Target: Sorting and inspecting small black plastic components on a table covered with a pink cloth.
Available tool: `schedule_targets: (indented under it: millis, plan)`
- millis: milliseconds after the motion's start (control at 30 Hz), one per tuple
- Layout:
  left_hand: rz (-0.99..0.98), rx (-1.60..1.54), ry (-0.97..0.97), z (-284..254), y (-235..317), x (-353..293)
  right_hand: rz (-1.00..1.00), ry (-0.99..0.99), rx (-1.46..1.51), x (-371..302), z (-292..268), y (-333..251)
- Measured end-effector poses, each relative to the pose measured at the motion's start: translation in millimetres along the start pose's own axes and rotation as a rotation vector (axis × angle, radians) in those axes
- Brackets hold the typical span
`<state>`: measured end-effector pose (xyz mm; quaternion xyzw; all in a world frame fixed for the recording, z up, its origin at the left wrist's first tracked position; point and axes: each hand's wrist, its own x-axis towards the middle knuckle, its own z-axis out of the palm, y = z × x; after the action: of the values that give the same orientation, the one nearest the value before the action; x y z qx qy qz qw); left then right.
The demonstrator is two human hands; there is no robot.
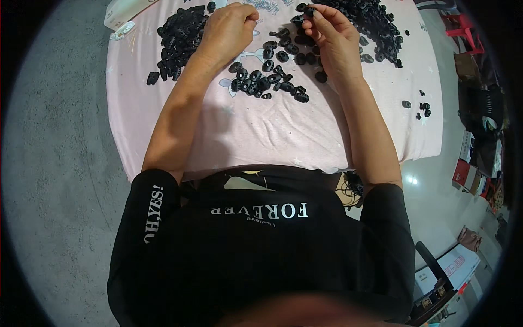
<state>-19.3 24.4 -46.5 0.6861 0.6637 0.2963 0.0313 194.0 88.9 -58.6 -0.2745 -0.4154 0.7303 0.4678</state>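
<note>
My left hand is closed above the table, its fingertips pressed together at the far side. Whatever it may hold is hidden. My right hand pinches a small black round part between thumb and fingers. Below and between the hands lie loose black ring-like parts, some showing a hole in the middle. A dense pile of black parts sits beside my left wrist, and a larger pile of black pieces spreads beyond my right hand.
A pink patterned cloth covers the table. A white box stands at its far left corner. A few stray black bits lie near the right edge. On the floor to the right are a red stool and cartons.
</note>
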Motion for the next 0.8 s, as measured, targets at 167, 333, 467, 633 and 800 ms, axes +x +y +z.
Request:
schedule_targets:
  millis: [167,333,467,633,800]
  plan:
    - [0.010,-0.141,-0.059,-16,31,2,0.031,0.082,-0.060,-2,-1,-5]
    - [0.087,-0.184,-0.137,6,14,0,-0.041,0.067,-0.042,4,-5,3]
    - [0.084,-0.206,-0.129,10,24,-4,-0.086,0.106,-0.071,5,-9,3]
    - [0.130,-0.217,-0.182,5,32,-3,-0.140,0.162,-0.012,7,-11,5]
    - [0.122,-0.251,-0.281,-22,25,-2,-0.165,0.191,-0.002,9,-14,5]
